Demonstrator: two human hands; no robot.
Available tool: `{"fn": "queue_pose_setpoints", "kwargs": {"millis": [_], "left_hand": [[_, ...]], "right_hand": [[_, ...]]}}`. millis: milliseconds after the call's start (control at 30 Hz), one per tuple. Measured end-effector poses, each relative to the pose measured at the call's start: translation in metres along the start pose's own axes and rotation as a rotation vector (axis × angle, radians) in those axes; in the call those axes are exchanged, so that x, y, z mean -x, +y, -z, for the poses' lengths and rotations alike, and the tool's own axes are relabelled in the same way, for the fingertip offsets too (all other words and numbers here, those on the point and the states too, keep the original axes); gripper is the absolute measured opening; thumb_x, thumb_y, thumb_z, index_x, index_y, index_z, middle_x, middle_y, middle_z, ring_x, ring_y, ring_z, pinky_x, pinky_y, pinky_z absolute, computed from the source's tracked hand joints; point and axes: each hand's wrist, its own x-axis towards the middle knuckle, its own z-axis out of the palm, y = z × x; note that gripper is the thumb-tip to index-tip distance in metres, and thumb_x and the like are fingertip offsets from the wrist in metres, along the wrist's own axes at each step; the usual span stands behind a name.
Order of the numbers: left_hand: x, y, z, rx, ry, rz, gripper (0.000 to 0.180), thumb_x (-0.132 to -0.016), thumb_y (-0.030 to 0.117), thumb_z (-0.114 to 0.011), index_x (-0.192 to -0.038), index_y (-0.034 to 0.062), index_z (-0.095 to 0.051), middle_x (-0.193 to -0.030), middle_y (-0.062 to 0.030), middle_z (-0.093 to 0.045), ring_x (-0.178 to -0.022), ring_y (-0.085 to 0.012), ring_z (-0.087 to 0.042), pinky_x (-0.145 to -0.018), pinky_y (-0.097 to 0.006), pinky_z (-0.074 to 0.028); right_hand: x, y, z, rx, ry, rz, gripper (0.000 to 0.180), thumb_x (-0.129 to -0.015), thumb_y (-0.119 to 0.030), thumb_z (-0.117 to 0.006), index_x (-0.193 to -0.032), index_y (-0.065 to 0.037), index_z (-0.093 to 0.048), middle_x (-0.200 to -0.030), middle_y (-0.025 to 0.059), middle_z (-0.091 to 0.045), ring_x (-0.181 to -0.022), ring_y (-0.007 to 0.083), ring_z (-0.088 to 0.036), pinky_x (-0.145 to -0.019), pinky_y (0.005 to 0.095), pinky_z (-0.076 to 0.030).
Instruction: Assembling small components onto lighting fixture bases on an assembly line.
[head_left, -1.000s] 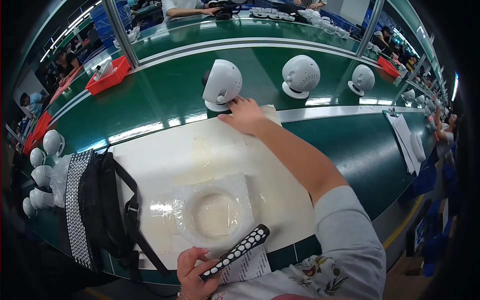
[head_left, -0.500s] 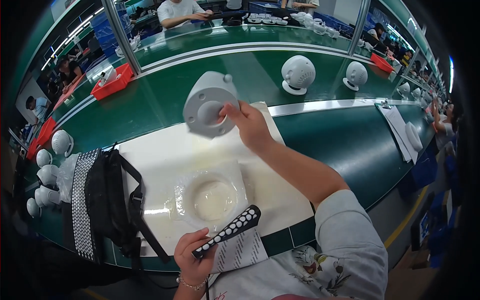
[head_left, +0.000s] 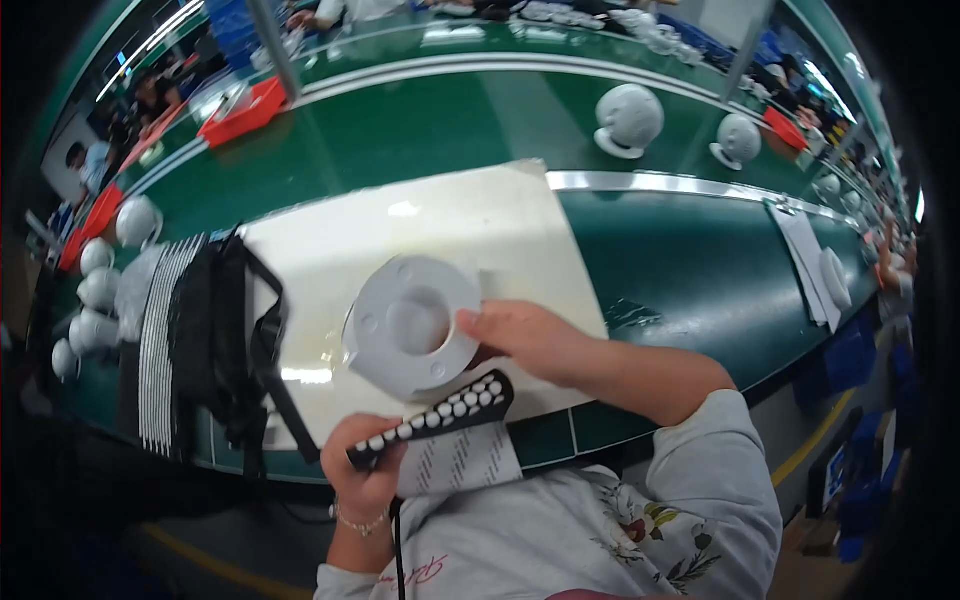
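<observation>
A white, roughly round plastic housing part (head_left: 390, 345) with a central hollow and small round recesses is over the middle of the board. My right hand (head_left: 525, 340) grips its right rim, thumb on top, the other fingers mostly hidden beneath. Below it, my left hand (head_left: 362, 465) is closed on a black strip (head_left: 440, 420) dotted with white round pads. Printed white backing paper (head_left: 460, 463) hangs from that strip. The part hides nearly all of the clear-wrapped holder under it, so whether they touch I cannot tell.
A cream board (head_left: 480, 205) covers the green bench. Left of it lie a black strapped bag (head_left: 215, 350), a stack of dotted strips (head_left: 165, 345) and several white round housings (head_left: 97, 290). A clipboard (head_left: 800, 260) lies right; two white globe-shaped units (head_left: 630, 118) stand beyond.
My right hand has brought the white part down and nearer, from up in the air to over the wrapped holder. My left hand keeps the dotted strip. The view has tilted downward.
</observation>
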Motion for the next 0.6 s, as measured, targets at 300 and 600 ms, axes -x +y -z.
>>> {"fn": "queue_pose_setpoints", "kwargs": {"millis": [300,600], "left_hand": [[0.007,0.008,0.003,0.251,0.078,0.142,0.016,-0.068,-0.004,-0.064,-0.082,-0.0043,-0.055,-0.076,-0.0095,-0.058,-0.063,-0.0118,-0.054,-0.056,-0.021,-0.043],[0.008,0.013,0.006,0.313,0.093,0.204,0.02,-0.07,-0.001,-0.064,-0.087,-0.0038,-0.054,-0.078,-0.008,-0.058,-0.064,-0.01,-0.054,-0.058,-0.02,-0.043]], "right_hand": [[0.007,0.012,-0.011,-0.199,0.004,-0.061,0.042,-0.092,-0.03,-0.035,-0.11,0.006,-0.046,-0.105,0.0141,-0.054,-0.098,0.0192,-0.051,-0.09,0.0311,-0.037],[0.034,-0.005,0.001,0.699,-0.04,0.43,0.031,-0.076,-0.019,-0.063,-0.1,-0.002,-0.053,-0.091,0.012,-0.057,-0.087,0.0187,-0.054,-0.072,0.0278,-0.043]]}}
